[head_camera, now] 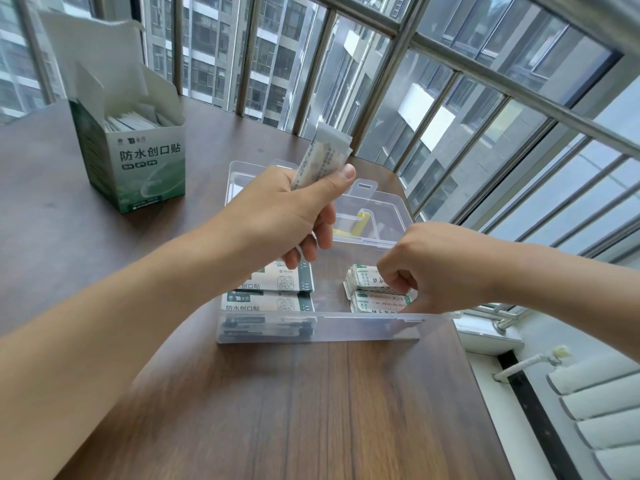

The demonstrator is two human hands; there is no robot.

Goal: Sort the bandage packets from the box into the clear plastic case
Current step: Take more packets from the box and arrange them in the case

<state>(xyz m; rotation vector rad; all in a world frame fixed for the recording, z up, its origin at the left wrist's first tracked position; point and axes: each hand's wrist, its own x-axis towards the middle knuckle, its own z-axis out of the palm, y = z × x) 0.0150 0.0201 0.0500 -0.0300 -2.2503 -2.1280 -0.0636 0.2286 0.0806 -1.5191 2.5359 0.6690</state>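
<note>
The clear plastic case (363,327) lies open on the brown table, its lid (242,171) tipped back. My left hand (294,213) hovers over it and grips a stack of bandage packets (323,157), held upright. Down in the case's right part, my right hand (436,265) has its fingers curled onto small stacked packets (367,289). Larger green-and-white packets (273,299) lie in the left part. The open green box (138,157) with more packets inside stands at the table's far left.
A yellow object (360,225) lies in the rear compartment of the case. The table (277,410) ends on the right at a window with metal bars (450,109). A radiator (599,414) sits below on the right.
</note>
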